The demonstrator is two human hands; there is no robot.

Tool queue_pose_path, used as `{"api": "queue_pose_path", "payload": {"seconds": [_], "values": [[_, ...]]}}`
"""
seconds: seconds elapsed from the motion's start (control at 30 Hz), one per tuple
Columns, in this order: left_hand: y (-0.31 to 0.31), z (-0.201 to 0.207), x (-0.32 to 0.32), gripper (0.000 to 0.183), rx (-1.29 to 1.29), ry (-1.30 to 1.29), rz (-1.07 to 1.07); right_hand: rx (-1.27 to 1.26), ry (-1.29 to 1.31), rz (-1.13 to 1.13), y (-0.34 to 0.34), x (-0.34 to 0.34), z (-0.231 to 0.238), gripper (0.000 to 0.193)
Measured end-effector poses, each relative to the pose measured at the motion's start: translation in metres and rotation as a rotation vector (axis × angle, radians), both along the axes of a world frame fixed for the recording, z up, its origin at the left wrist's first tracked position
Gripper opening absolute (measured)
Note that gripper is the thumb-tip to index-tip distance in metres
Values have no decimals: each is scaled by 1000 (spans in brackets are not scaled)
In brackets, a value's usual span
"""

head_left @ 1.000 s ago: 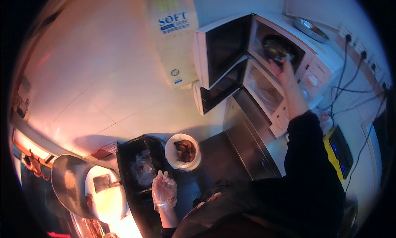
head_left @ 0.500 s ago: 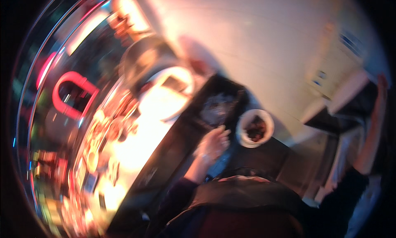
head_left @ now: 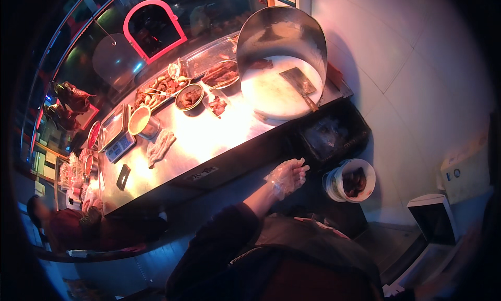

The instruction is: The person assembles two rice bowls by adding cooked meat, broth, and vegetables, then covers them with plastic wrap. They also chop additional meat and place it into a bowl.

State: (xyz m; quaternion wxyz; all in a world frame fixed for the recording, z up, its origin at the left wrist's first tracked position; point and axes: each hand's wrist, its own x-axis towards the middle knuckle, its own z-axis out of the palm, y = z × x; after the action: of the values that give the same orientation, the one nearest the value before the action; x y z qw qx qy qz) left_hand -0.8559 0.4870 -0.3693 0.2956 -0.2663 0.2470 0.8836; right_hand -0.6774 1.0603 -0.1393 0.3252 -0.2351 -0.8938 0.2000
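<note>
My left hand (head_left: 288,178), in a clear plastic glove, hovers in front of the metal counter with its fingers loosely bent and nothing visible in them. It is nearest to a black crate (head_left: 362,130) with clear plastic lying inside. To its right stands a white bucket (head_left: 334,190) holding dark brown pieces. Beyond the crate, a cleaver (head_left: 298,81) lies on a round white chopping board (head_left: 266,100), its handle reaching the board's near edge. A curved metal guard (head_left: 282,27) stands round the board's far side. My right hand cannot be made out; the lower right is dark and blurred.
Along the counter (head_left: 172,168) are a tray of meat pieces (head_left: 156,89), a bowl of meat (head_left: 189,97), a metal container (head_left: 150,127), a scale (head_left: 120,145) and a towel (head_left: 160,148). Another person (head_left: 68,228) is at the far left. A bin (head_left: 433,217) stands right.
The view has swung left, bringing the counter's left end and another person into sight. My right forearm, seen raised at the right before, no longer shows clearly. My left hand stays empty.
</note>
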Motion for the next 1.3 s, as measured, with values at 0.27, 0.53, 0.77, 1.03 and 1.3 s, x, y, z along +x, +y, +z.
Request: {"api": "queue_pose_path", "payload": {"seconds": [0.27,0.53,0.77,1.03,1.3], "values": [[-61,10,-25,7,11,72,0,-415,-571,635,-212,-96,-152,33],[-172,8,1,16,-47,4,296,-460,-664,855,-372,-161,-179,31],[-241,-1,40,15,-24,-14,552,-288,-764,1155,-472,-211,-172,32],[-253,-24,27,17,-2,-46,676,-225,-906,1347,-525,-274,-199,31],[-250,-28,-79,12,-8,-12,731,-164,-962,1438,-532,-371,-206,30]]}}
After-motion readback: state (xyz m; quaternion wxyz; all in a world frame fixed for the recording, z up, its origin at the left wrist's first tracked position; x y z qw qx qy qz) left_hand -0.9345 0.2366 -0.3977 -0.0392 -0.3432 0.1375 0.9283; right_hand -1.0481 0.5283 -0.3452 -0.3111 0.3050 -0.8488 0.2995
